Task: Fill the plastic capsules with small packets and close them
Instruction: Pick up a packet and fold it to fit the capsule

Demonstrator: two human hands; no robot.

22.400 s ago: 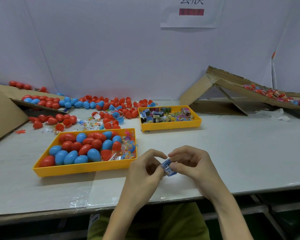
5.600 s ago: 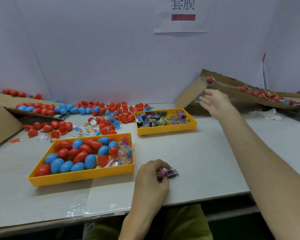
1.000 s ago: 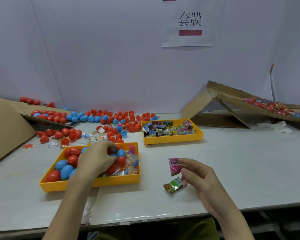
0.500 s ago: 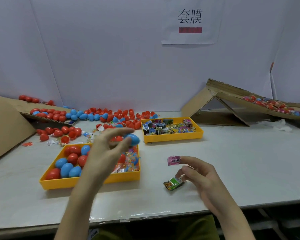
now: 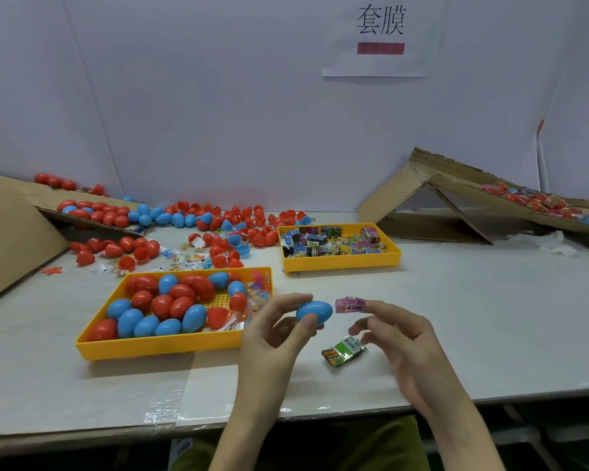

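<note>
My left hand [image 5: 272,338] pinches a closed blue capsule [image 5: 314,312] between thumb and fingers, above the table in front of me. Right beside it, my right hand [image 5: 400,341] pinches a small pink packet [image 5: 351,304] at its fingertips, almost touching the capsule. A green packet [image 5: 344,350] lies on the table just below my right fingers. The near yellow tray [image 5: 157,343] holds several red and blue capsules. The far yellow tray [image 5: 340,262] holds several small packets.
Loose red and blue capsules [image 5: 198,222] and capsule halves are strewn along the back left. A cardboard ramp [image 5: 456,185] at the right carries finished capsules. Cardboard [image 5: 11,232] leans at the far left. The table edge [image 5: 286,419] runs close to my body.
My left hand lifted a blue capsule out of the near tray and brought it right and down, next to the pink packet. My right hand stayed in place holding the packet.
</note>
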